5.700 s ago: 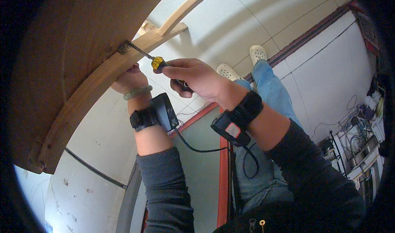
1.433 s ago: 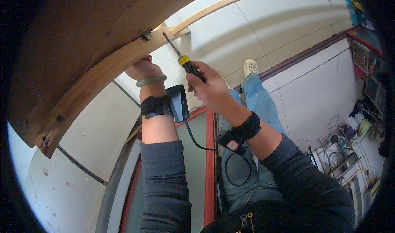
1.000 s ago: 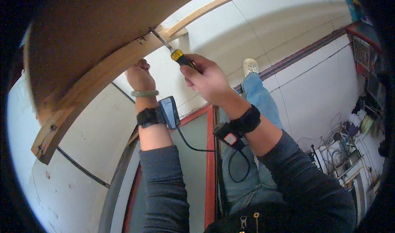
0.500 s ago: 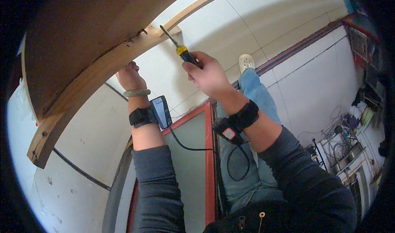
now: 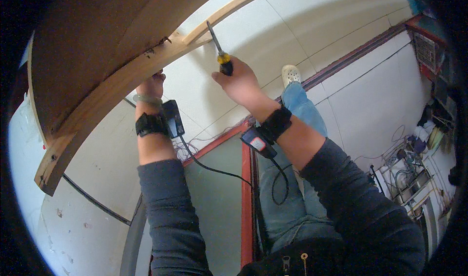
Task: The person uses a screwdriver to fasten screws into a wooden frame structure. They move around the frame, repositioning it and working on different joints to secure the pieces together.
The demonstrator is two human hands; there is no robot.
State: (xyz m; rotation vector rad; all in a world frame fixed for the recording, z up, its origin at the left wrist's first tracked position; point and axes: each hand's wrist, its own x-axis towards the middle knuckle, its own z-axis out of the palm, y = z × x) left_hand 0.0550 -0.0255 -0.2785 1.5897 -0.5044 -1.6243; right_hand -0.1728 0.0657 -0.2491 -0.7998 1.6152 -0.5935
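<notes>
Right hand [image 5: 240,83] closed on yellow-and-black-handled screwdriver [image 5: 220,56], left hand [image 5: 151,85] gripping curved wooden frame rail [image 5: 112,93]: blade slip likely, gouging wood.

Right hand [image 5: 241,83] grips screwdriver [image 5: 219,56], tip near wooden frame [image 5: 112,93]; left hand [image 5: 151,85] touches the frame's underside.

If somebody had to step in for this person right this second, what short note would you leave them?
Left hand: up against the underside of the wooden frame, steadying it.
Right hand: closed on the screwdriver, its tip pointing up at the thin wooden slat near the joint, maybe just short of it.
Done: cannot tell if any screw is in or out.
Left: probably bring the tip to the joint while the frame stays braced.
</notes>
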